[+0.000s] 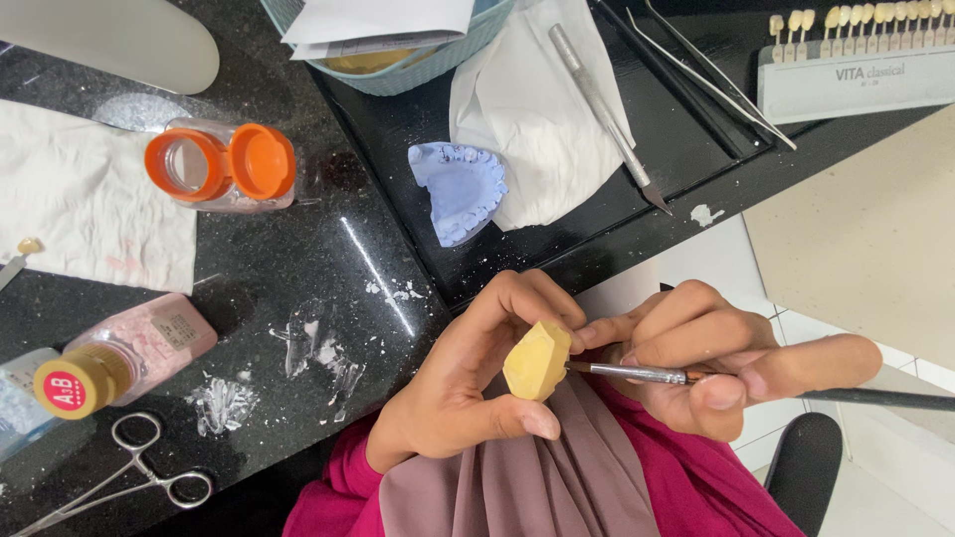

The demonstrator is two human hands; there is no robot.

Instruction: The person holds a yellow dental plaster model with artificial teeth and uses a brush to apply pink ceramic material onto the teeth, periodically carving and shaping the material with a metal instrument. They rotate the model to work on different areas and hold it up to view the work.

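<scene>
My left hand [463,383] grips a small yellow plaster dental cast [537,360], held up in front of my chest. My right hand [711,358] holds a thin brush [637,373] with a metal ferrule and dark handle; its tip touches the right side of the yellow cast. On the dark tray [686,129] behind them lies a blue dental cast [458,189] beside a white tissue [532,109].
A jar with an open orange lid [224,164], a pink powder bottle with a yellow cap [119,358], metal forceps [139,482] and a white cloth [90,199] sit on the black counter. Metal instruments [607,109], a tooth shade guide [860,55] and a teal basket [398,40] lie farther back.
</scene>
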